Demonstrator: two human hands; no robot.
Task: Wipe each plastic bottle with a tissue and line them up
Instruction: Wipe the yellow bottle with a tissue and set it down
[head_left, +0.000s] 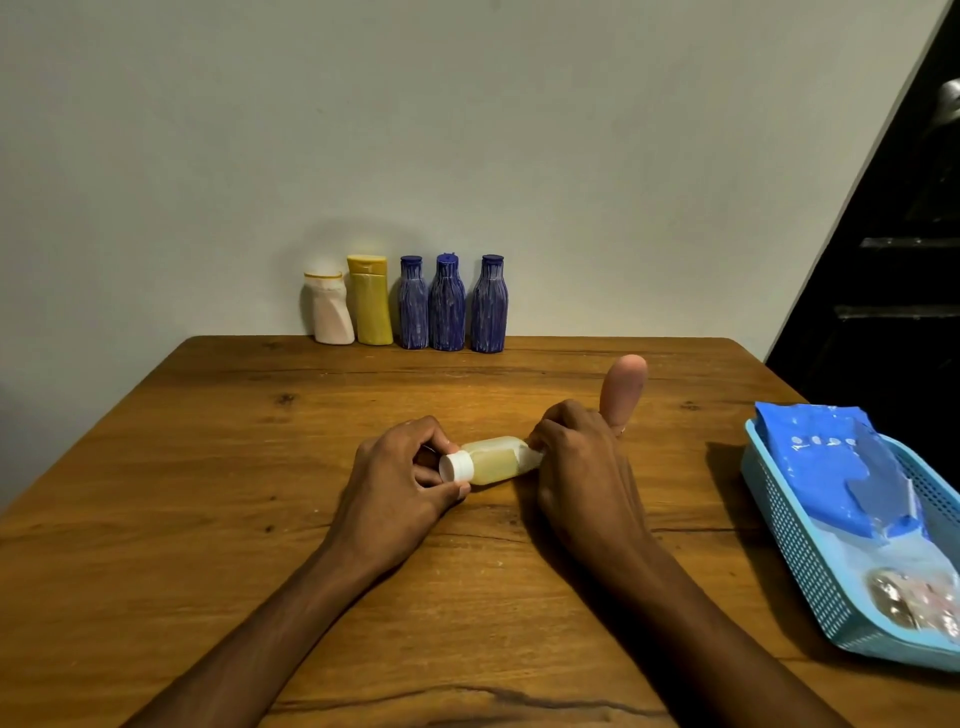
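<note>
One head-worn view, looking forward and down across the surface (208, 467).

We see from a single wide-angle camera at head height, facing the far wall, so there is no second view to share the scene with. Our forearms enter from the bottom edge, and the left hand (400, 467) and right hand (576, 467) sit close, near the centre. The row of bottles (410, 304) stands farther off at the surface's far edge; a blue basket (795, 561) is cut by the right edge.

both arms reach forward. the left hand (400, 470) curls its fingers (447, 446) in a pinch. the right hand (582, 457) is curled too, knuckles up, close beside it.
</note>
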